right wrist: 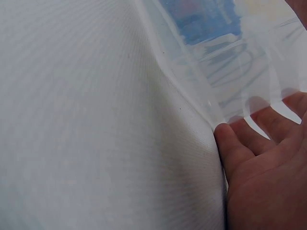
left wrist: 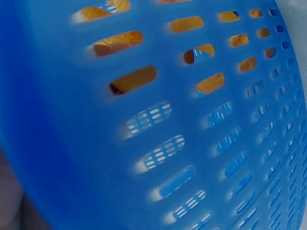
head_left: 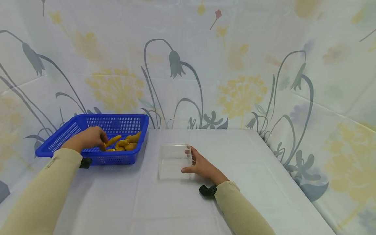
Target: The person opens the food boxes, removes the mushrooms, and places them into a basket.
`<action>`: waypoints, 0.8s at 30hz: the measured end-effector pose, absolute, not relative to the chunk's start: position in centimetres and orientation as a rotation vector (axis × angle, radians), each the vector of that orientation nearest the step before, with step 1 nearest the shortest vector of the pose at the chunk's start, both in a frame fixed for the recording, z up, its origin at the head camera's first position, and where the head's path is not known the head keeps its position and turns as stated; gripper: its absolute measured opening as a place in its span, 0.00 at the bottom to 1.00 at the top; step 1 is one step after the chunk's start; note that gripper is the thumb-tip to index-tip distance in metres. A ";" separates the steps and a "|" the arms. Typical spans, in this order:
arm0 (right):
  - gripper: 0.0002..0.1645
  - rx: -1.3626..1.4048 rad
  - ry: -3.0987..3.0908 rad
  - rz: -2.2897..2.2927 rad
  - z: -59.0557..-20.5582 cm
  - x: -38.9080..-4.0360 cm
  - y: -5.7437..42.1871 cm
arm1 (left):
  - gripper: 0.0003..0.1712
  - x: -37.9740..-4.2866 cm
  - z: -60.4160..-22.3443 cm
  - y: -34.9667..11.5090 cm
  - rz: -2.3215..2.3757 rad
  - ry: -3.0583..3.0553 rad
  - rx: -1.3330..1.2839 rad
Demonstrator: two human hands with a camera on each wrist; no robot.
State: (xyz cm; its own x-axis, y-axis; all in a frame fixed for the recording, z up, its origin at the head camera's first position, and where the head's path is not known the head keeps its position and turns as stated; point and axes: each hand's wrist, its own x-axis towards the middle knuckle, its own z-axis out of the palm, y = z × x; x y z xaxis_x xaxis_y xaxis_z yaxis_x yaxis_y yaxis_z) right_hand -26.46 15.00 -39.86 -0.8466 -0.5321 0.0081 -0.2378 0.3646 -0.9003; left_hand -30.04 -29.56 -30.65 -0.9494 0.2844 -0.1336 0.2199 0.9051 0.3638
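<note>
In the head view, my left hand point(head_left: 91, 138) reaches down over the near side of a blue perforated basket point(head_left: 110, 159). Its bent fingertips touch an elongated yellow piece point(head_left: 113, 140); a firm pinch is not clear. Beside it lie several lumpy yellow-brown pieces point(head_left: 131, 146). My right hand point(head_left: 202, 167) grips the right side of a clear plastic box point(head_left: 171, 164), thumb toward the front and fingers farther back. The right wrist view shows the fingers point(right wrist: 268, 122) spread along the clear wall. The basket's slotted wall point(left wrist: 182, 105) fills the left wrist view, with yellow showing through.
A white cloth point(head_left: 170, 205) covers the table. Behind it and to the right hangs a flower-patterned sheet point(head_left: 243, 65). The box stands to the right of the basket, with a gap between them. A grey corner of something point(head_left: 3, 192) shows at the left edge.
</note>
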 end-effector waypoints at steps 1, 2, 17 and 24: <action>0.67 -0.684 2.344 -1.478 -39.6 -26.2 15.0 | 0.10 -30.1 -30.7 -29.6 0.514 2.886 0.389; 0.66 -0.683 2.345 -1.480 -39.5 -26.1 15.0 | 0.10 -30.1 -30.8 -29.6 0.512 2.887 0.390; 0.65 -0.665 2.378 -1.437 -39.3 -26.0 15.1 | 0.17 -29.7 -31.5 -29.9 0.588 2.838 0.402; 0.64 -0.675 2.395 -1.412 -39.3 -25.8 15.1 | 0.19 -30.0 -31.9 -29.8 0.534 2.845 0.422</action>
